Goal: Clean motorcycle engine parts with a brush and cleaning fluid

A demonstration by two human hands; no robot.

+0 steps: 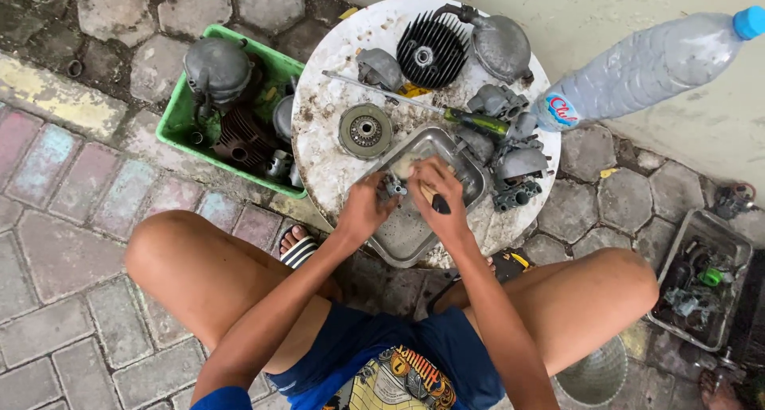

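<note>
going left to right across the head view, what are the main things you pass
green crate of engine parts → round flywheel disc → left hand → right hand → clear plastic bottle → metal tray of parts

The right hand [441, 193] hides most of its tool (only a dark handle end shows).

worktop [323, 131]: round, white, stained
on it: metal tray [410, 231], finned cylinder head [431, 53], grey cover [502, 45], round disc [365, 130], screwdriver [478, 122], carburettor parts [514, 167], perhaps, bottle [645, 66]
floor [80, 187]: paving stones
on it: green crate [179, 127], second tray [737, 255]
</note>
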